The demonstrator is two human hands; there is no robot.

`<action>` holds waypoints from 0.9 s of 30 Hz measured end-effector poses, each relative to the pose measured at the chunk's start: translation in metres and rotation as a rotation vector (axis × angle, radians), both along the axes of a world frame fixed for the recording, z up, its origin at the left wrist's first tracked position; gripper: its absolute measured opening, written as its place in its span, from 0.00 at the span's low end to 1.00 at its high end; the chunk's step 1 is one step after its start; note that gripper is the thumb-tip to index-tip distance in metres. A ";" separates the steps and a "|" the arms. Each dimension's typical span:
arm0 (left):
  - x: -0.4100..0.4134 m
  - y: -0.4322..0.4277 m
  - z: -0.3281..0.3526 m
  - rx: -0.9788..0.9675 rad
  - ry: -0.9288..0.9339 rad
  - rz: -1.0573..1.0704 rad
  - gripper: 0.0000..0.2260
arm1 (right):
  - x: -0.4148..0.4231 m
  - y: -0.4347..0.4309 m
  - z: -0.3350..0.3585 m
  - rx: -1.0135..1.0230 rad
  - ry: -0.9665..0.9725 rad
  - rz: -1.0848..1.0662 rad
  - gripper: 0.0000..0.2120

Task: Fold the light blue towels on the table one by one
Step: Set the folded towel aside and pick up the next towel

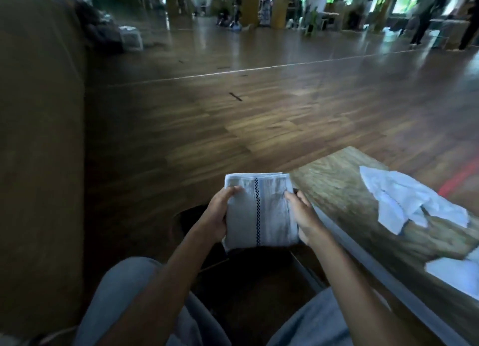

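Left hand (216, 215) and right hand (303, 217) gripping folded towel (259, 212), no legible writing

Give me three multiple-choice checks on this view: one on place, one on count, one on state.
1. The held towel is: A held up beside the table; B lying on that table; C on the floor.
2. Towels lying on the table: A none; B two; C five.
3. The far towel on the table is: A crumpled; B neatly folded; C rolled.
Answers: 1A, the left hand and right hand grip its sides; 2B, the far towel plus the near towel; 3A, its corners jut out unevenly.
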State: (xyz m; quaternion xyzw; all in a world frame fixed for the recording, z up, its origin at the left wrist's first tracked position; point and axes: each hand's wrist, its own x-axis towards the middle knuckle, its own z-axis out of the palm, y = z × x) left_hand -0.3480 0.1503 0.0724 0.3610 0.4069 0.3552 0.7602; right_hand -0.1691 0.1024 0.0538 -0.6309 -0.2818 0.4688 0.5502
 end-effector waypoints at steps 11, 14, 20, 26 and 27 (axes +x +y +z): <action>-0.005 0.114 -0.141 -0.339 0.047 0.202 0.15 | -0.003 0.140 -0.133 -0.234 -0.260 0.183 0.20; 0.011 0.161 -0.185 -0.367 0.058 0.235 0.13 | 0.003 0.186 -0.158 -0.248 -0.345 0.188 0.12; 0.034 0.227 -0.294 -0.412 0.146 0.299 0.16 | 0.022 0.258 -0.250 -0.271 -0.507 0.226 0.08; 0.036 0.239 -0.363 -0.471 0.176 0.325 0.14 | 0.021 0.274 -0.315 -0.385 -0.452 0.363 0.10; 0.037 0.241 -0.369 -0.463 0.182 0.326 0.13 | 0.023 0.275 -0.321 -0.386 -0.450 0.366 0.10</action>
